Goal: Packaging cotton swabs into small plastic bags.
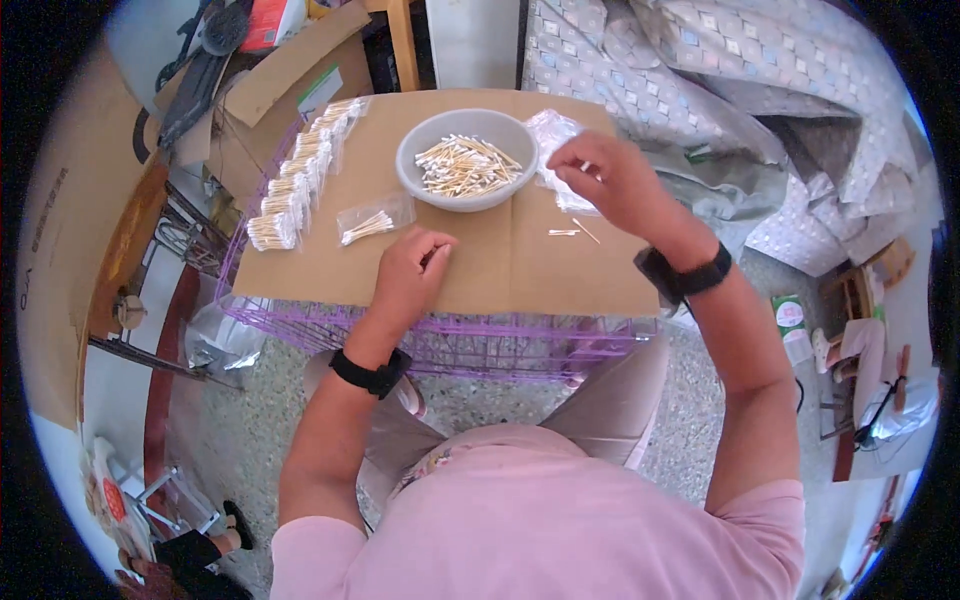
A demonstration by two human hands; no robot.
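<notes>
My left hand (pixel 408 275) rests loosely curled at the near part of a cardboard sheet (pixel 475 265), with nothing visible in it. Just beyond it lies a clear bag (pixel 400 208) with a small bundle of cotton swabs (pixel 367 228) inside. My right hand (pixel 615 182) hovers over a stack of clear plastic bags (pixel 553 130); its fingers are bent, and a gap shows between thumb and forefinger. Between the hands, farther back, stands a grey bowl (pixel 405 170) heaped with loose cotton swabs (pixel 470 168). A few swabs (pixel 585 231) lie below my right hand.
Filled swab bags (pixel 300 180) overlap in a row along the left side. Beneath the cardboard is a purple wire frame (pixel 450 345). Patterned grey fabric (pixel 700 60) hangs at the back right, and an open cardboard box (pixel 290 100) stands at the back left.
</notes>
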